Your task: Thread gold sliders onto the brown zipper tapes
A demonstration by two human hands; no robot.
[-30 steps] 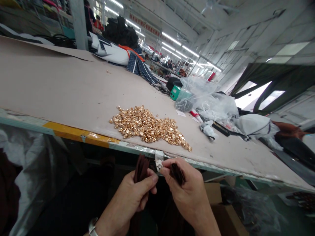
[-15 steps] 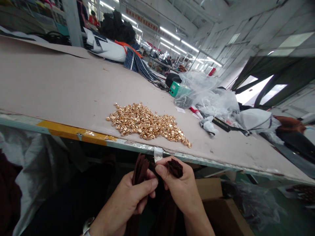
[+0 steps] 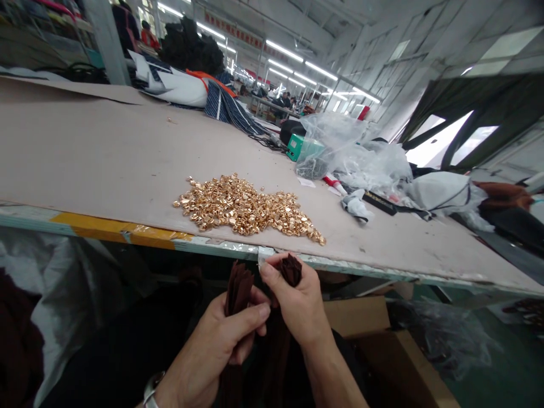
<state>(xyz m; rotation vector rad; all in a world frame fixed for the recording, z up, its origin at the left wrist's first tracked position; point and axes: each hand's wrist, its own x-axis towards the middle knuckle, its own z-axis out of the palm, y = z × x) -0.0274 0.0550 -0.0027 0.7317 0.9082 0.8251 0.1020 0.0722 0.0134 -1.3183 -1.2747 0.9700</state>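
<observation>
Nearest us, at six o'clock, our left hand (image 3: 229, 334) is closed around a bundle of brown strips (image 3: 238, 286). The thumb lies across them, and the strips stand up out of the fist and hang down below it. A watch (image 3: 148, 392) shows at that wrist, toward seven o'clock. Just beside the left hand, at one o'clock from it, our right hand (image 3: 300, 303) pinches a bunched brown piece (image 3: 291, 269) between thumb and fingers. The two hands meet at the fingertips. Both hands sit below the front edge of the worktop (image 3: 85, 153).

At four o'clock from the hands a cardboard box (image 3: 361, 317) stands under the worktop. At nine o'clock white plastic (image 3: 72, 283) hangs there.

Yellow tape (image 3: 110, 229) runs along the worktop's edge at ten o'clock. At twelve o'clock, near that edge, gold pieces (image 3: 246, 207) lie in a loose heap, well apart from our hands.

Farther off, at one to two o'clock, clear bags (image 3: 361, 158) lie crumpled beside a green box (image 3: 300, 146). At eleven o'clock, striped cloth (image 3: 232, 110) lies at the far side.
</observation>
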